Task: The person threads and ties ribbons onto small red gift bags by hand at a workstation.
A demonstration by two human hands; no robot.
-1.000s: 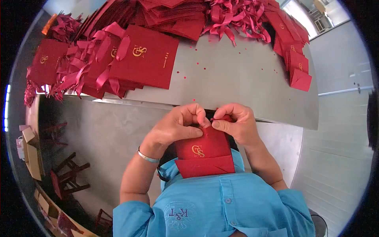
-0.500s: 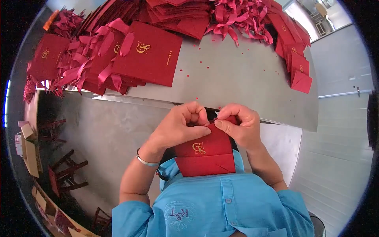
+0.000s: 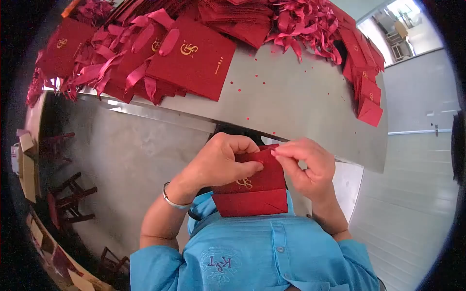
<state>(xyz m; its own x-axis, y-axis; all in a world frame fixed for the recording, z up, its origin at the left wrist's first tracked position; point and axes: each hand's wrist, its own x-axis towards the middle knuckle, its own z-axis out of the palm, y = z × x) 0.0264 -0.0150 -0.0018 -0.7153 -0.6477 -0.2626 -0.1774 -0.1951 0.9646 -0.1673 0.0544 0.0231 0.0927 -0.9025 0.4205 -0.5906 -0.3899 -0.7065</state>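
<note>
A small red paper bag (image 3: 252,200) with a gold monogram rests against my lap, its folded bottom towards my body. My left hand (image 3: 224,159) is closed on the bag's top edge, with the thumb across the front and partly over the monogram. At the bag's top right corner, my right hand (image 3: 310,167) pinches thumb and forefinger together. Whatever lies between those fingertips is too small to make out.
Ahead is a metal table (image 3: 286,102) dotted with small red paper discs. Larger red bags with pink ribbons (image 3: 191,58) lie at its left, loose ribbons (image 3: 306,24) at the back, and small red bags (image 3: 371,104) at the right. Wooden stools (image 3: 73,199) stand on the floor.
My right hand has moved a little right, from over the bag's top edge to its corner. My left thumb now covers more of the monogram. The camera view has shifted slightly.
</note>
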